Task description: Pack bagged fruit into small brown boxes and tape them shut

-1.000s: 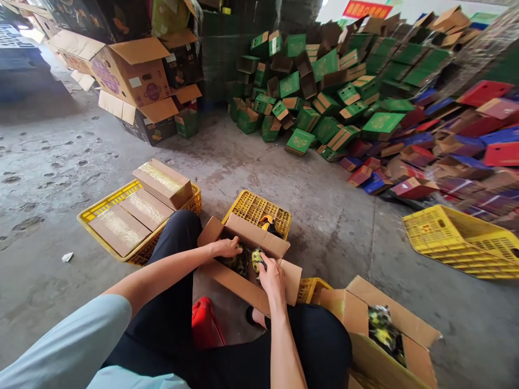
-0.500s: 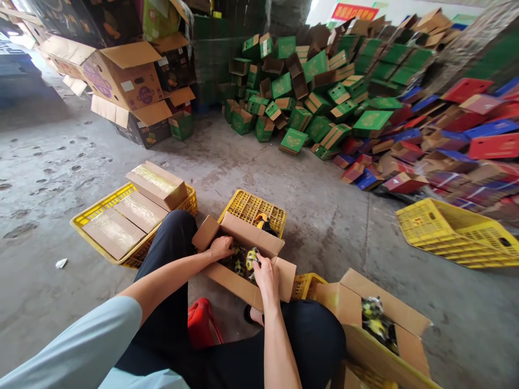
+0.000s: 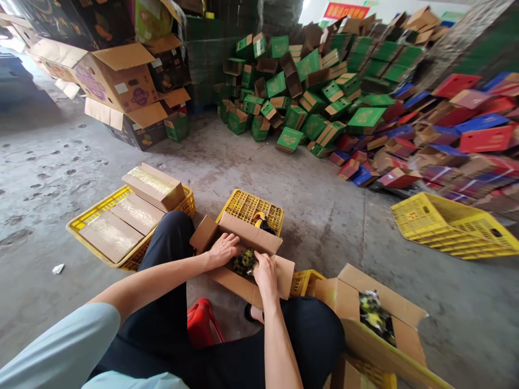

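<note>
An open cardboard box (image 3: pixel 247 232) sits between my knees on the concrete floor, its flaps spread. Yellow-and-black packets (image 3: pixel 244 261) lie inside it. My left hand (image 3: pixel 222 249) rests on the box's left inner edge, fingers spread over the packets. My right hand (image 3: pixel 265 274) presses down into the box on the packets at its right side, fingers curled among them. Whether either hand grips a packet is hidden.
A yellow crate (image 3: pixel 253 206) stands behind the box, another yellow crate (image 3: pixel 87 221) with sealed cartons (image 3: pixel 154 186) at left, a third (image 3: pixel 450 227) at right. A second open box (image 3: pixel 377 319) of packets is by my right knee. A red stool (image 3: pixel 203 321) is under me. Green and red boxes (image 3: pixel 324 92) pile behind.
My right hand has pushed the yellow packet it held down into the box. My left hand moved slightly right over the packets. The camera drifted a little rightward.
</note>
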Tool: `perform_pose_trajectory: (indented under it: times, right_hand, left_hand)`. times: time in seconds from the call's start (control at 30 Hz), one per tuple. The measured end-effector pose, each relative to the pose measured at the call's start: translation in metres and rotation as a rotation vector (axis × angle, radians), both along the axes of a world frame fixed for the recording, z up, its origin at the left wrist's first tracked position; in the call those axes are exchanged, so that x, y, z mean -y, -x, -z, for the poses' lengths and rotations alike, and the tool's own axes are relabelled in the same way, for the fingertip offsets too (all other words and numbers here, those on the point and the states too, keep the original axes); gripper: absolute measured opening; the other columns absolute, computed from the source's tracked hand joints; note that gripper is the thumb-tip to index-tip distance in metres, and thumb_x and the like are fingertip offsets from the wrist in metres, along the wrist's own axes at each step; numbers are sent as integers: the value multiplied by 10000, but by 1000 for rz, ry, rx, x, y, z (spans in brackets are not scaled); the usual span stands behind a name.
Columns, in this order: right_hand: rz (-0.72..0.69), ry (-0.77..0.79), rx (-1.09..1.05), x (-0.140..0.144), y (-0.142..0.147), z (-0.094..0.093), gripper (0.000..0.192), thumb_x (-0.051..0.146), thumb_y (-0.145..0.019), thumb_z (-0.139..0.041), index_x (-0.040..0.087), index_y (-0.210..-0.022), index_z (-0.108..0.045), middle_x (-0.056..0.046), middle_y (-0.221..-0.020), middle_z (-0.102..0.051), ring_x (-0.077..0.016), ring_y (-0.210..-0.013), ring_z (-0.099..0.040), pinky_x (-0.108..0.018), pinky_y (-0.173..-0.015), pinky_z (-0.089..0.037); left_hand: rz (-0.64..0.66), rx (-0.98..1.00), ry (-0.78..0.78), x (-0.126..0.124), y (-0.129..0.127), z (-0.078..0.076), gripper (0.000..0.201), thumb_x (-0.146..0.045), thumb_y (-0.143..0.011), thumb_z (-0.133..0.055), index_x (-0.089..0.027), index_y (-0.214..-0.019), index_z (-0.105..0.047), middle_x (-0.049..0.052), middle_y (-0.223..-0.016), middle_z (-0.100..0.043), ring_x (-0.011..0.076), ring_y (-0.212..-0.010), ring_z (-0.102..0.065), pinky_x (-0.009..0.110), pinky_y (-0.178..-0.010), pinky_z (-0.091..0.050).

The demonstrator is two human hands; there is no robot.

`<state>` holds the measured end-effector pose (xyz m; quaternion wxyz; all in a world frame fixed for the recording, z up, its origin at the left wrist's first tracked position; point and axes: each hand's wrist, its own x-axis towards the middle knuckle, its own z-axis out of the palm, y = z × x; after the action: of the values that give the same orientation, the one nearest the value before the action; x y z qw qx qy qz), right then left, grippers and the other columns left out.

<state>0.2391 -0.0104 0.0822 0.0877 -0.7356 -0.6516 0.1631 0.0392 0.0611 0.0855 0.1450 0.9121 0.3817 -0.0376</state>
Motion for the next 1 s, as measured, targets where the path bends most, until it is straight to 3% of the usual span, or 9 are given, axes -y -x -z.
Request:
perform_pose_trajectory:
  times: [0.1, 0.23, 0.33, 0.47, 0.57, 0.7, 0.8, 0.9, 1.0]
  right_hand:
    - [-16, -104, -86, 5, -13, -6, 566, -7, -885, -440, 201, -1313, -748, -96, -1250, -752, -245, -1179, -659, -320, -1075, -463]
    - [6, -126, -179, 7, -27, -15, 523, 14, -841, -459, 226, -1171, -805, -68, -1195, -779, -233, -1122, -692, -332, -1055, -498]
    - [21, -112, -216, 6, -30, -20, 490, 28, -835, -463, 248, -1083, -823, -48, -1143, -795, -225, -1094, -706, -327, -1040, -507]
    - [45, -103, -227, 5, -28, -23, 453, 46, -852, -475, 265, -1028, -830, -29, -1114, -804, -211, -1059, -718, -307, -1012, -513]
    - [57, -99, -252, 4, -28, -25, 434, 58, -866, -475, 263, -1005, -831, -27, -1096, -807, -207, -1053, -723, -296, -1003, -508]
    - [87, -83, -267, 4, -31, -26, 416, 54, -849, -478, 261, -946, -826, -20, -1049, -813, -206, -1009, -731, -283, -954, -509]
    - [133, -96, -237, 5, -33, -24, 404, 40, -815, -473, 257, -870, -809, -22, -971, -816, -206, -938, -730, -278, -899, -506]
    - [178, -126, -201, 6, -36, -21, 388, 48, -801, -468, 254, -846, -794, -28, -932, -813, -208, -895, -725, -279, -861, -499]
    - [190, -141, -205, 7, -38, -22, 391, 53, -798, -455, 251, -851, -788, -31, -934, -808, -208, -915, -727, -276, -875, -495]
  left_hand:
    - [-45, -76, 126, 6, -24, 10, 229, -379, -954, -655, -198, -1065, -739, 146, -1174, -712, 318, -1161, -622, 438, -1029, -415]
    - [-84, -149, 213, 10, -50, 28, 604, -644, -774, -802, -202, -1173, -709, 165, -1094, -754, 389, -1172, -632, 476, -996, -434]
    - [-106, -175, 240, 12, -59, 38, 697, -618, -723, -852, -198, -1247, -664, 196, -1194, -732, 413, -1256, -588, 511, -1041, -399]
    - [-145, -162, 213, 8, -58, 37, 742, -500, -729, -862, -202, -1347, -580, 188, -1292, -671, 371, -1185, -631, 509, -1030, -416]
    - [-140, -123, 154, 2, -51, 29, 565, -346, -833, -751, -202, -1347, -565, 156, -1277, -654, 324, -1141, -638, 491, -1034, -408]
    - [-120, -78, 47, 1, -46, 19, 322, -156, -915, -561, -149, -1226, -644, 194, -1242, -635, 339, -1195, -578, 501, -1075, -344]
    - [-61, -45, 18, 7, -53, 21, 383, -214, -917, -616, -180, -1298, -638, 174, -1259, -635, 338, -1226, -539, 496, -1119, -293]
    - [23, -33, 48, 14, -64, 29, 581, -419, -864, -757, -278, -1403, -593, 136, -1282, -645, 348, -1237, -512, 496, -1109, -299]
    - [33, -78, 47, 15, -70, 38, 522, -454, -851, -784, -252, -1315, -657, 167, -1281, -641, 374, -1250, -488, 519, -1101, -300]
